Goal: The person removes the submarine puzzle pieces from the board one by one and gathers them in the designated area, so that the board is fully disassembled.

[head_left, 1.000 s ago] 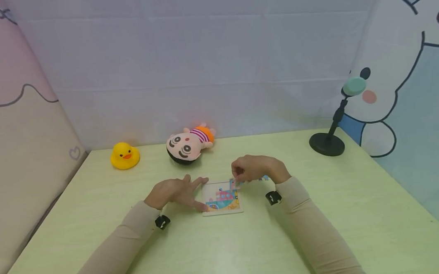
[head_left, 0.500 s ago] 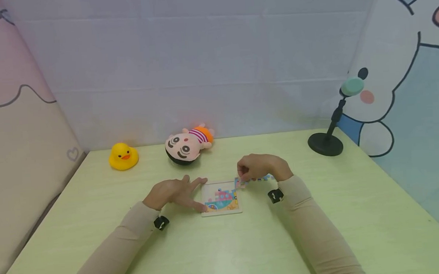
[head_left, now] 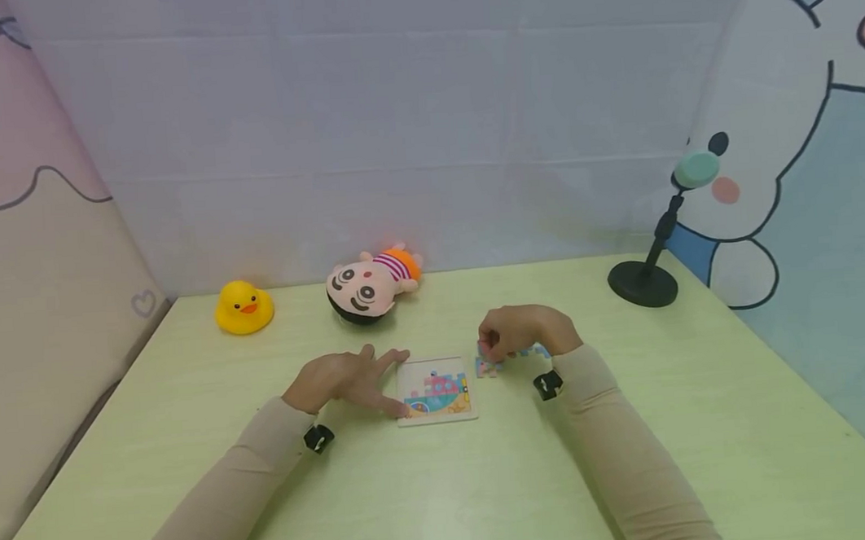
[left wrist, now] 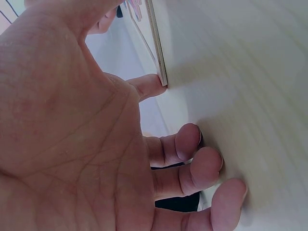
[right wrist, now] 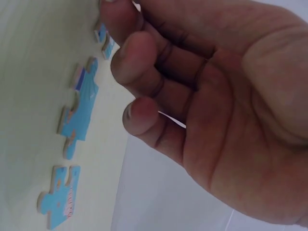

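A jigsaw puzzle board (head_left: 412, 370) lies flat on the table, its lower part filled with joined pink, blue and yellow pieces. My left hand (head_left: 346, 380) rests at its left side, thumb on the front corner and index finger at the back one; the other fingers touch the table in the left wrist view. Just right of the board, my right hand (head_left: 520, 331) pinches a pink and blue puzzle piece (head_left: 487, 370), partly hidden by the fingers. Loose blue puzzle pieces (right wrist: 82, 108) lie beneath that hand, another piece (right wrist: 60, 197) beside them in the right wrist view.
At the back of the table (head_left: 444, 489) sit a yellow rubber duck (head_left: 244, 307) and a plush doll (head_left: 370, 285) lying on its side. A black stand (head_left: 644, 282) with a round green top is at the back right. Cloth walls close off the back and sides.
My right hand has moved right, taking the puzzle piece from the board's back right corner to the table beside it. My left hand stays at the board's left edge.
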{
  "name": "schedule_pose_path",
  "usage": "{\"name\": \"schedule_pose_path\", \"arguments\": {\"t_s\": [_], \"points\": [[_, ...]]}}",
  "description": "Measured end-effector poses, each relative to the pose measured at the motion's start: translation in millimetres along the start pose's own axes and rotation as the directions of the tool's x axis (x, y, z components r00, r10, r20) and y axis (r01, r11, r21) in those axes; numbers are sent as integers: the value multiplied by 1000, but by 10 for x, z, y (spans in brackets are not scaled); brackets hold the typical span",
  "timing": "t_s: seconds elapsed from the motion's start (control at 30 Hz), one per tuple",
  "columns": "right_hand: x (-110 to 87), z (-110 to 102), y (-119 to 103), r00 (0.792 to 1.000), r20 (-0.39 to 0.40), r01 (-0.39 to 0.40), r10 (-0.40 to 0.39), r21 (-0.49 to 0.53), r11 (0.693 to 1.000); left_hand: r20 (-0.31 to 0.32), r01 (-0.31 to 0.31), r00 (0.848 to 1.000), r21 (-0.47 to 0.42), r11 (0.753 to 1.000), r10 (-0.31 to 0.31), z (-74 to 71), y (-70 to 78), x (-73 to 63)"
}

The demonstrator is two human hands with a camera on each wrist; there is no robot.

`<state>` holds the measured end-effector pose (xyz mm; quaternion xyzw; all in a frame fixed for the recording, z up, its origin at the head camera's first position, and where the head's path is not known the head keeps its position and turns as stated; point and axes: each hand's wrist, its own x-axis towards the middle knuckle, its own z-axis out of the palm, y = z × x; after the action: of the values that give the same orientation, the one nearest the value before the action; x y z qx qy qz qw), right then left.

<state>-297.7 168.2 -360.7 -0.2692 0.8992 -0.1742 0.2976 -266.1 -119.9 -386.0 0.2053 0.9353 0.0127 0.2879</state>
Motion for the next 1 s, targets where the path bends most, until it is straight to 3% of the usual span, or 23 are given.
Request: {"name": "schedule_pose_path", "arguments": {"t_s": [1.0], "points": [[58, -1, 79, 1000, 13, -4, 5, -42, 999, 0, -12, 1000, -8, 1000, 12, -20, 7, -8]]}}
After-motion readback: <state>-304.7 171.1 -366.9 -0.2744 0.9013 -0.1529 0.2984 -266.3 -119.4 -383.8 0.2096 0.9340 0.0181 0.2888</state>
